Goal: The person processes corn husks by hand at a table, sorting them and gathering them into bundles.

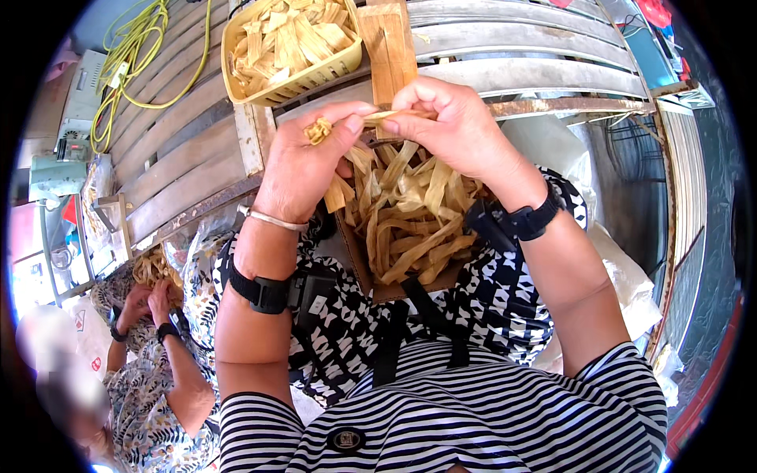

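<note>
My left hand (pixel 303 162) and my right hand (pixel 465 130) are raised close together in front of me. Between their pinched fingertips runs a pale tan, husk-like dried strip (pixel 382 117). A short yellowish twisted or braided piece (pixel 318 132) pokes out of the left fist; whether it joins the strip is hidden by the fingers. Just below the hands, a cardboard box (pixel 414 292) rests on my lap, holding a heap of loose dried strips (pixel 418 209). Some strips stick up near the left wrist.
A slatted wooden bench (pixel 524 76) stretches ahead. On it are a yellow plastic basket (pixel 303 83) full of flat strips, a wooden block (pixel 392 49) and a coiled yellow cable (pixel 146 51). At the lower left, another person's hands (pixel 154 303) handle similar strips.
</note>
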A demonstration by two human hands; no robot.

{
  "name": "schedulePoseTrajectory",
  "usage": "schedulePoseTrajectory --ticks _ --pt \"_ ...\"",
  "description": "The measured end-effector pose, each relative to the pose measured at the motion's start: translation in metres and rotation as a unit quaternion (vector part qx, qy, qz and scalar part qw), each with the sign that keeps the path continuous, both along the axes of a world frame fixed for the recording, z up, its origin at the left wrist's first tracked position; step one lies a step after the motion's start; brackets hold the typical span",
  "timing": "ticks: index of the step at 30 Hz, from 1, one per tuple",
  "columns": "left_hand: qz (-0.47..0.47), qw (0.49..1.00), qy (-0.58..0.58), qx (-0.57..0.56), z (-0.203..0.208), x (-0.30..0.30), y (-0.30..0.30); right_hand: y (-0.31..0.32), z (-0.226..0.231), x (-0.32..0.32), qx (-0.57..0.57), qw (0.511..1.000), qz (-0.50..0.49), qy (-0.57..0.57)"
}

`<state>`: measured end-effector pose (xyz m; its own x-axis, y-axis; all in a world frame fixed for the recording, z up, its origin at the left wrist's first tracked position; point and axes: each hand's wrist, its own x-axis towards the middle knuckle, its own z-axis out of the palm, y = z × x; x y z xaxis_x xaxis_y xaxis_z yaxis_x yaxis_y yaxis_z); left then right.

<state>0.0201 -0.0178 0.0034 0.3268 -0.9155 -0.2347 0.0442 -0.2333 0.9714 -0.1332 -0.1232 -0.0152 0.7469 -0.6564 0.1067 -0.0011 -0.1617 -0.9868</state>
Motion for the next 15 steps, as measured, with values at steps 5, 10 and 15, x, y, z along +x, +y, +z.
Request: schedulePoseTrajectory --ticks 5,10,15 --pt "0.023 0.990 0.115 0.083 0.005 -0.029 -0.003 0.003 0.025 -0.002 -0.374 0.926 0.030 -0.042" --pt "-0.407 0.847 0.323 -0.115 0.025 -0.031 0.013 0.003 0.052 -0.011 -0.131 0.984 0.007 -0.123" --pt "-0.230 0.926 0.065 -0.293 0.024 -0.025 0.009 -0.005 0.050 -0.016 0.008 1.000 -0.018 -0.006"
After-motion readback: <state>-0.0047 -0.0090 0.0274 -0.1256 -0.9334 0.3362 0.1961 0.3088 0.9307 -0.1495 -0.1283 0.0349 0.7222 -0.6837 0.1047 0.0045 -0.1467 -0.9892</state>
